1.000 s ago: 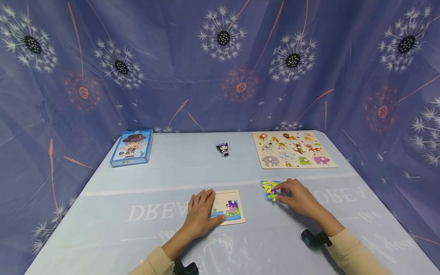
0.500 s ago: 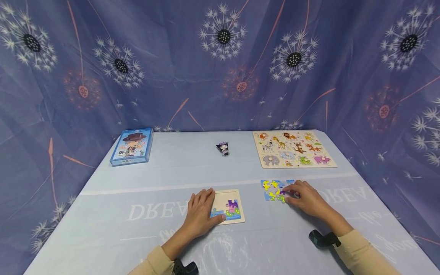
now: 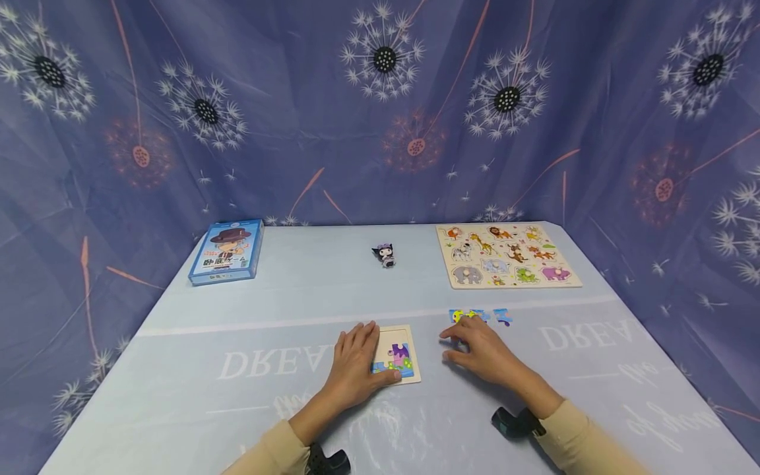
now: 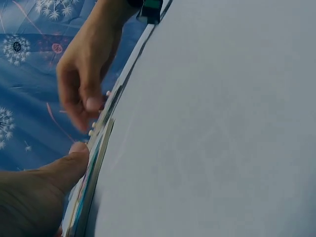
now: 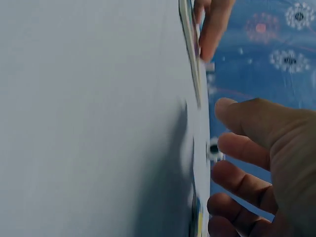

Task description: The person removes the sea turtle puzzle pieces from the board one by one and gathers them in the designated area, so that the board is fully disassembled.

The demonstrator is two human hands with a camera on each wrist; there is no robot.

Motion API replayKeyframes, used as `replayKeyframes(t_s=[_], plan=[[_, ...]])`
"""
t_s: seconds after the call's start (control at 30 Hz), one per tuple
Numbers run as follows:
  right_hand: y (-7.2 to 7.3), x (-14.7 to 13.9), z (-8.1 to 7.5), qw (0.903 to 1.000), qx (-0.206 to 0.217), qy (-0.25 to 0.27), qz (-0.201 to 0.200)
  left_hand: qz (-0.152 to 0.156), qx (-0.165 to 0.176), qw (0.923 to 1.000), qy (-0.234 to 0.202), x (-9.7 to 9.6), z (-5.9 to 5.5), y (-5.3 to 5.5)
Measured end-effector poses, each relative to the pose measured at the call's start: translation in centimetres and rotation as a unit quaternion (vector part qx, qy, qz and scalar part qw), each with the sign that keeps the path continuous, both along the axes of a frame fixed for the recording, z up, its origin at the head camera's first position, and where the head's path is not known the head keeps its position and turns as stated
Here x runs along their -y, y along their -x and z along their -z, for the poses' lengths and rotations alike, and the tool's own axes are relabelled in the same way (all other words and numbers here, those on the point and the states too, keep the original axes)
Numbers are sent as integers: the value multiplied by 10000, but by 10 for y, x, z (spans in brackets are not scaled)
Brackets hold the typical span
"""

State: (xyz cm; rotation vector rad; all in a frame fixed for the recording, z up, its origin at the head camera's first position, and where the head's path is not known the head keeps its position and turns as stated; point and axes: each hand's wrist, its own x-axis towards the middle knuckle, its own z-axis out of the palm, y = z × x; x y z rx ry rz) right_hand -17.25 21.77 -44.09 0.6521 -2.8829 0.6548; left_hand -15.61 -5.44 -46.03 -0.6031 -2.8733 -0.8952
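Left hand on the puzzle tray, right hand beside the loose pieces

My left hand (image 3: 354, 363) lay with its fingers extended over the left side of a shallow, square tray of pale wood (image 3: 392, 338), thumb across the lower rim. Inside it, along the bottom and up the right side, sat joined jigsaw pieces in blue, green, pink and purple (image 3: 400, 361). My right hand (image 3: 483, 349) was just right of the tray, its fingers loosely bent, thumb and fingertips apart with a gap between. Behind it, partly hidden by my knuckles, lay loose yellow-and-blue jigsaw pieces (image 3: 458, 315), with a single blue-and-purple piece (image 3: 502, 315) just to their right. Farther back on the pale blue printed cloth (image 3: 297, 290) were a flat wooden animal board (image 3: 503, 256), a small black-and-white figurine (image 3: 384, 255) and, at far left, a blue cardboard box (image 3: 227, 253)
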Motion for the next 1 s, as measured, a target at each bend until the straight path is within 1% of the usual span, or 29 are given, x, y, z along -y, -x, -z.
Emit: replayKeyframes(t_s=[0.07, 0.23, 0.33, 0.43, 0.6, 0.73, 1.0], plan=[[1, 12, 0, 9999, -16, 53, -119, -34, -61, 10000, 53, -3, 1, 0], [5, 34, 3, 9990, -230, 56, -391, -49, -185, 9997, 119, -6, 2, 1], [7, 44, 5, 9985, -305, 21, -449, -34, -232, 9996, 185, -7, 3, 1], [10, 51, 8, 9987, -268, 5, -431, -20, -204, 9995, 231, -7, 3, 2], [12, 59, 11, 9994, -54, -86, -317, -1, -82, 9997, 241, -8, 3, 3], [11, 62, 12, 9996, 59, -70, -263, 3, -61, 9997, 228, -8, 4, 2], [10, 63, 11, 9991, -68, -21, -422, -17, -128, 9997, 218, -7, 4, 1]])
